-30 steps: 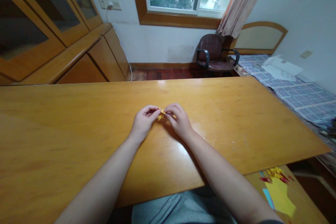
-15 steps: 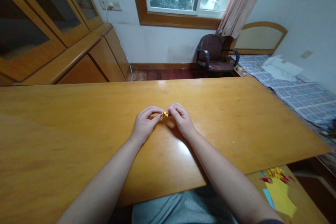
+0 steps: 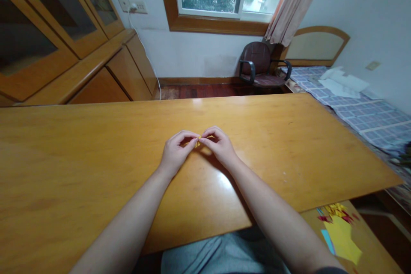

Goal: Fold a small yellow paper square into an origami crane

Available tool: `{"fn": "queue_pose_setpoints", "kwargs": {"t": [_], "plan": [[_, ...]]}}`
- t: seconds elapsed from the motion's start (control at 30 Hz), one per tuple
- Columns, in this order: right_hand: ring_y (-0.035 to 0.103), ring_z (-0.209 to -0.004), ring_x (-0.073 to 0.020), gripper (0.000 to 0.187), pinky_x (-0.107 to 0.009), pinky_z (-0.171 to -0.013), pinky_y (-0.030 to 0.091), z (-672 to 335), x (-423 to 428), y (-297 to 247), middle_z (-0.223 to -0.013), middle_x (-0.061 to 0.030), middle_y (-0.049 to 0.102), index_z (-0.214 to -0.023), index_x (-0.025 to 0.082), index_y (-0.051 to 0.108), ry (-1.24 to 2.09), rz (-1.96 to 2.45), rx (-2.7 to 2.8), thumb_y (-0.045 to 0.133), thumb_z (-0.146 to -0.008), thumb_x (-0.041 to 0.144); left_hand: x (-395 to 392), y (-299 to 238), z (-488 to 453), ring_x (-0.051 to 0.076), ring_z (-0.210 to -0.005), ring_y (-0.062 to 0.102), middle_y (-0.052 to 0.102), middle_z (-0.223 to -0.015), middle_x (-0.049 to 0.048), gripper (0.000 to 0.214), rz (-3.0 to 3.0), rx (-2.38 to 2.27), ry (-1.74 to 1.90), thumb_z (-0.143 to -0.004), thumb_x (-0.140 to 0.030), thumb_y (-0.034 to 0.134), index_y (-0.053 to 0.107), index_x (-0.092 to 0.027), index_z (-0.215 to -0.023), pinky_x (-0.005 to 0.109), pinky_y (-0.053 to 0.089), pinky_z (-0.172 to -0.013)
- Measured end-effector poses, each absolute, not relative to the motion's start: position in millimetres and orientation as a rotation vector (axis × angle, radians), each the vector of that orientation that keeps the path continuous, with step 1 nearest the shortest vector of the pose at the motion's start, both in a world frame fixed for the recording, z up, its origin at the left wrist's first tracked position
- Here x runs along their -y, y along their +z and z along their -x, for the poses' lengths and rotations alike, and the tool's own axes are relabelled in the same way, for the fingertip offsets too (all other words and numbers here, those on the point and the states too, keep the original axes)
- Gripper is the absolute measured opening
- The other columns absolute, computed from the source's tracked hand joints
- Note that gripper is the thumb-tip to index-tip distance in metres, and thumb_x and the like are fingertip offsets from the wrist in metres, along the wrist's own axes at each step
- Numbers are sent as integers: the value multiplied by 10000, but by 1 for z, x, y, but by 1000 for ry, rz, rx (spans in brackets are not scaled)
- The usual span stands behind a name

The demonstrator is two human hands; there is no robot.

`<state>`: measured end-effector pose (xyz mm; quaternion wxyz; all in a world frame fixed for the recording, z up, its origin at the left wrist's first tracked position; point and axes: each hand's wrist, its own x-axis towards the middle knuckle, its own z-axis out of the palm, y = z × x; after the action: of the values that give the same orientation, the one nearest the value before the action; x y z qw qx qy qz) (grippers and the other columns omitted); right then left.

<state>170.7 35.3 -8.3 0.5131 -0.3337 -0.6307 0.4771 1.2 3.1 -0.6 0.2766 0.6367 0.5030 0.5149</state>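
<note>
Thumb and forefinger pinched together, the grip of the left hand (image 3: 176,149) is clamped on the left side of a small yellow paper piece (image 3: 198,143) over the wooden desk (image 3: 80,158). That paper piece lies directly between the two hands, just right of the left fingertips and just left of the right ones, so neither hand is nearer: both touch it. Fingers cover most of it, so its long axis cannot be told, nor whether it touches the desk; a bit of yellow shows below the left thumb tip. The right hand (image 3: 221,146) meets it from the other side, thumb and forefinger brought together, its grip apparently clamped on the right edge. Beyond the right forearm, a lower wooden surface (image 3: 310,218) bears a blue paper strip (image 3: 327,241), red scraps (image 3: 323,218), a heap of yellow pieces (image 3: 336,210) and a yellow paper sheet (image 3: 343,239). Farthest right is a checked bed cover (image 3: 366,113).
</note>
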Motion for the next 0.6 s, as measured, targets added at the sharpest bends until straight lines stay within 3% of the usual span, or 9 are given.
{"fn": "queue_pose_setpoints", "kwargs": {"t": [0.33,0.6], "plan": [[620,-786,-140,183,-276,-752,512,-170,-37,-12,-839,-10,633,-824,193,633,1138,816,1562,722,-796,350,-6,-3,-1,171,-788,668,719,-848,42,150,-1601,-1356,1348,-809,-331,676,694,-185,-839,281,526,-759],[607,-799,-134,210,-273,-757,493,-174,-41,-18,-859,-9,635,-872,194,639,1324,791,1535,744,-774,347,-7,-4,3,181,-817,673,724,-865,43,154,-1662,-1349,1284,-794,-334,699,703,-191,-852,302,529,-802]]}}
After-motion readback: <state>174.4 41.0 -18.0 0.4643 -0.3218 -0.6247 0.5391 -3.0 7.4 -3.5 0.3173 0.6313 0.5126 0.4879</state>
